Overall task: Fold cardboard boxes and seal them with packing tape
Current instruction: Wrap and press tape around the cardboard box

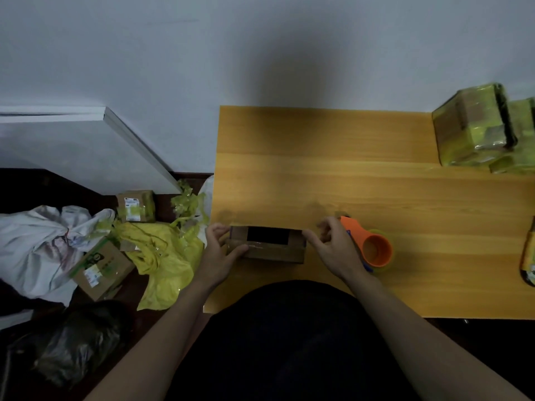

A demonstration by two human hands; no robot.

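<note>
Left hand (221, 250) grips the left end of the small cardboard box (267, 245), thumb on its taped top and fingers curled round the far edge, while the right hand (333, 250) has its fingers curled at the box's right end; whether they pinch tape cannot be told. Near the front edge of the wooden surface (347, 169) sits the box, with the orange tape dispenser (372, 246) just behind the right hand.

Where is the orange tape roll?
The orange tape roll lies on the wooden table, just beside the right hand, to the right of the small cardboard box.
</note>
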